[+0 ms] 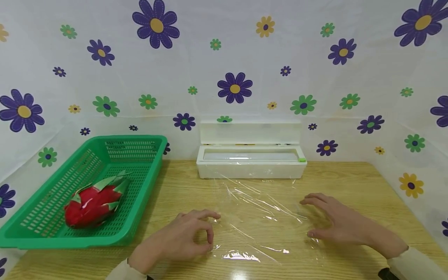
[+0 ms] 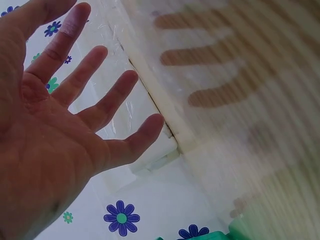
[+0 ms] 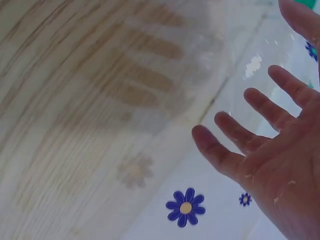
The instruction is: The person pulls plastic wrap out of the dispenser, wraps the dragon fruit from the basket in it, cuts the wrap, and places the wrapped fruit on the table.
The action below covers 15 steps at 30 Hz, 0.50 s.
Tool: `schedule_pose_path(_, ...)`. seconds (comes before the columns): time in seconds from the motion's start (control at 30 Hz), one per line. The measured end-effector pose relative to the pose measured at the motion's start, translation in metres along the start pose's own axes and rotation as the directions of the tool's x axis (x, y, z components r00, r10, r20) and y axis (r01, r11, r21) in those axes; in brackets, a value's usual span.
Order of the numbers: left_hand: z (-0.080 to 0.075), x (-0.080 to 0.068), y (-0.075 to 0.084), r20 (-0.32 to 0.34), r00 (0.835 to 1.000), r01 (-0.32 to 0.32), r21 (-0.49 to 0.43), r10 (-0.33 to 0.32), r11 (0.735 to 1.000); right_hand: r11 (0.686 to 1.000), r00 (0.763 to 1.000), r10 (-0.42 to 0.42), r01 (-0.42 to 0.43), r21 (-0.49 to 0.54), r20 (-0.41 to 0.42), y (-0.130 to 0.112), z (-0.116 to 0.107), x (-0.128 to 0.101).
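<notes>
A sheet of clear plastic wrap (image 1: 259, 217), creased and shiny, stretches from a white wrap dispenser box (image 1: 250, 170) toward the front of the table. At its near left corner, my left hand (image 1: 183, 235) pinches the edge between thumb and index finger, the other fingers spread. My right hand (image 1: 337, 221) is at the sheet's right edge, its thumb tip right by the film and its fingers apart from the thumb. The wrist views show the left palm (image 2: 55, 135) and the right palm (image 3: 285, 175) with fingers extended. Inside the box, the wrap roll (image 1: 250, 156) shows under the raised lid (image 1: 250, 133).
A green plastic basket (image 1: 138, 206) stands on the left of the wooden table (image 1: 182, 186), with a red dragon fruit (image 1: 94, 204) in it. A green tab (image 1: 302, 160) sits at the box's right end. White flower-printed cloth (image 1: 262, 50) surrounds the back and sides.
</notes>
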State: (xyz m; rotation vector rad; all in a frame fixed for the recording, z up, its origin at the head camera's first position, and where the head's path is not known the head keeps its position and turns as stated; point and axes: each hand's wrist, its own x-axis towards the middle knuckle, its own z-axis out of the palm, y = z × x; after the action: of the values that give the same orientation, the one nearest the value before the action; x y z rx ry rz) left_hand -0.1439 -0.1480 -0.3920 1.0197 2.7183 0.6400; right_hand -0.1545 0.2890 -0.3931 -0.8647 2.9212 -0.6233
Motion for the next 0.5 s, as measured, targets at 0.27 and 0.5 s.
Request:
schedule_pose_path(0.27, -0.002, -0.005, -0.002, 0.031, 0.999, 0.009, -0.022, -0.008, 1.0, 0.985, 0.995, -0.004, 0.022, -0.169, 0.102, 0.003, 0.015, 0.005)
schedule_pose_path(0.5, -0.014, -0.011, -0.006, 0.009, 1.0, 0.019, -0.049, -0.018, 0.999, 0.979, 0.996, -0.024, 0.041, -0.202, 0.087, 0.006, 0.018, 0.007)
